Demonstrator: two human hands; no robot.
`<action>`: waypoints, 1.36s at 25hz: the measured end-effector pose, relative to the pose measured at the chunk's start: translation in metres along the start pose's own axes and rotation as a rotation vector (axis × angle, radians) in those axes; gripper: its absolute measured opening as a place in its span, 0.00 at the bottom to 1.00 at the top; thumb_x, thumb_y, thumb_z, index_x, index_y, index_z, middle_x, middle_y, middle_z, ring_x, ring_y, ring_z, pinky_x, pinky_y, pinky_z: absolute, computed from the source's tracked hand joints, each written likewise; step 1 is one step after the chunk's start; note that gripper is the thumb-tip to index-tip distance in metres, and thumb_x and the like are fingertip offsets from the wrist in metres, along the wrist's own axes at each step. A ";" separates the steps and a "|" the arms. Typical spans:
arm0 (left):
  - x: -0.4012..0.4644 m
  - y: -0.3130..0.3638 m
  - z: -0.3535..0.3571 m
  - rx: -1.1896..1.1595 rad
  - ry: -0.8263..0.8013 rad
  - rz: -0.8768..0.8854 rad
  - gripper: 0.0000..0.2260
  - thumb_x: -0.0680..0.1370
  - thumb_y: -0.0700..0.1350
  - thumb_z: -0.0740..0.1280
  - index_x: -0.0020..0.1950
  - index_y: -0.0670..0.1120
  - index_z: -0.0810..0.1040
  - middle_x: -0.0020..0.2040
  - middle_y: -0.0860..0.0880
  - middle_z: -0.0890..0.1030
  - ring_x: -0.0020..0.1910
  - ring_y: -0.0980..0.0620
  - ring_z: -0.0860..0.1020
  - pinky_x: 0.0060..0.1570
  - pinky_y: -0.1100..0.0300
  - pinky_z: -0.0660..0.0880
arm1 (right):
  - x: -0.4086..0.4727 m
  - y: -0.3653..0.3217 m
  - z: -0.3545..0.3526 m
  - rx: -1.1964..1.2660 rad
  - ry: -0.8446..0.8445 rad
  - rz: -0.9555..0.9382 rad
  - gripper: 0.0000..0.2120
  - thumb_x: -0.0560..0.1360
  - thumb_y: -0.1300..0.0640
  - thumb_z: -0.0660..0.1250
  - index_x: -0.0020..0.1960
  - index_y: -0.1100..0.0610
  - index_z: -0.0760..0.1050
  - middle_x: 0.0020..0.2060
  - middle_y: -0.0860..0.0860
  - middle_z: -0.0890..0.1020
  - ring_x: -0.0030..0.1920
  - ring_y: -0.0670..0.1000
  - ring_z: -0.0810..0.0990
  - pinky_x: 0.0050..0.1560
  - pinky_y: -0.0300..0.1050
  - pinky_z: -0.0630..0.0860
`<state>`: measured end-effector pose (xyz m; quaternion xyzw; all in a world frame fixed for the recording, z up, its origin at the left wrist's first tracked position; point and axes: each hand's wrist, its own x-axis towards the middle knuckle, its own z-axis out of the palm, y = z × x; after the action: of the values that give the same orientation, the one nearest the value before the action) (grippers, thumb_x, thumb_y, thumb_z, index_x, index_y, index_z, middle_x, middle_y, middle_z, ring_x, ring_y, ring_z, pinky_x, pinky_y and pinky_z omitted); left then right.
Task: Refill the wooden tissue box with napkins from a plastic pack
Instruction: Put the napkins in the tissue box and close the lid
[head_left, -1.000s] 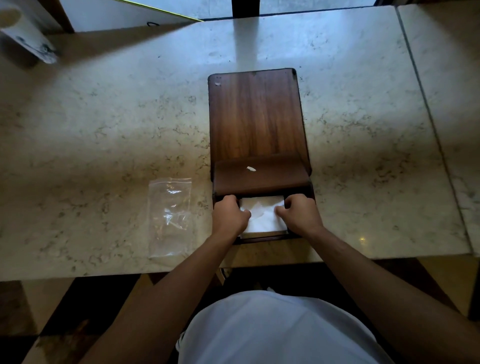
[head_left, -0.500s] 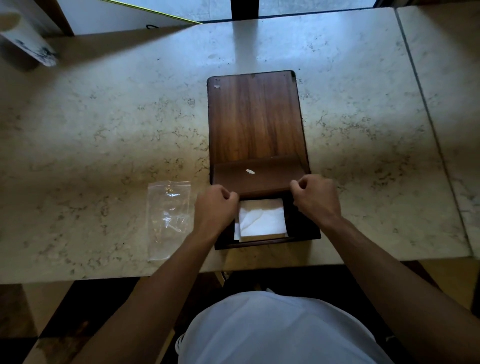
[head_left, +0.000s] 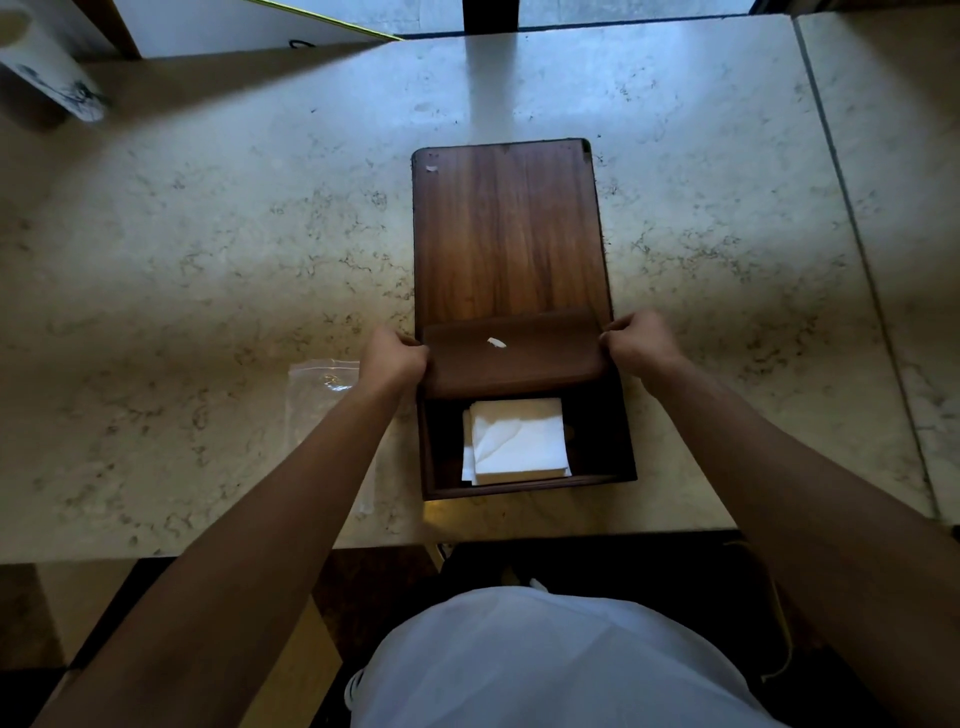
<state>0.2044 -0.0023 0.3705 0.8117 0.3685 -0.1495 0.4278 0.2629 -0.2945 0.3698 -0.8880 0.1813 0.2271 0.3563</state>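
A dark wooden tissue box stands open near the table's front edge, with a stack of white napkins lying flat inside. Its hinged wooden lid lies back flat on the table behind it, with an inner flap at the hinge. My left hand pinches the flap's left edge and my right hand pinches its right edge. A clear plastic pack lies flat and empty left of the box, partly hidden by my left forearm.
The marble table has a seam to a second slab on the right. A white cup with dark print lies at the far left corner. A small white paper scrap sticks to the flap.
Both hands left the napkins inside the box and moved up and outward to grip the two side edges of the flap. The napkin stack now shows fully.
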 end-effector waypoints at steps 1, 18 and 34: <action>0.001 0.000 0.000 -0.053 0.002 -0.023 0.06 0.75 0.38 0.71 0.49 0.38 0.84 0.48 0.39 0.85 0.48 0.42 0.83 0.53 0.46 0.81 | 0.000 0.001 -0.001 0.046 -0.006 0.011 0.09 0.75 0.64 0.69 0.53 0.64 0.84 0.48 0.60 0.86 0.52 0.58 0.84 0.54 0.50 0.80; -0.068 -0.019 -0.077 -0.672 -0.301 -0.018 0.10 0.76 0.44 0.73 0.47 0.37 0.83 0.36 0.45 0.85 0.36 0.50 0.84 0.41 0.55 0.83 | -0.078 0.015 -0.057 0.737 -0.168 -0.051 0.09 0.79 0.59 0.69 0.45 0.65 0.81 0.30 0.52 0.82 0.30 0.47 0.79 0.28 0.37 0.74; -0.130 -0.080 -0.031 -0.347 -0.086 0.036 0.08 0.74 0.33 0.73 0.42 0.46 0.84 0.42 0.44 0.86 0.44 0.45 0.84 0.44 0.56 0.82 | -0.122 0.064 -0.014 0.200 0.088 0.014 0.09 0.72 0.60 0.68 0.37 0.62 0.83 0.39 0.58 0.86 0.38 0.54 0.82 0.39 0.45 0.73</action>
<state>0.0552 -0.0096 0.4148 0.7249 0.3555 -0.1104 0.5796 0.1340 -0.3288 0.4087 -0.8558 0.2247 0.1714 0.4333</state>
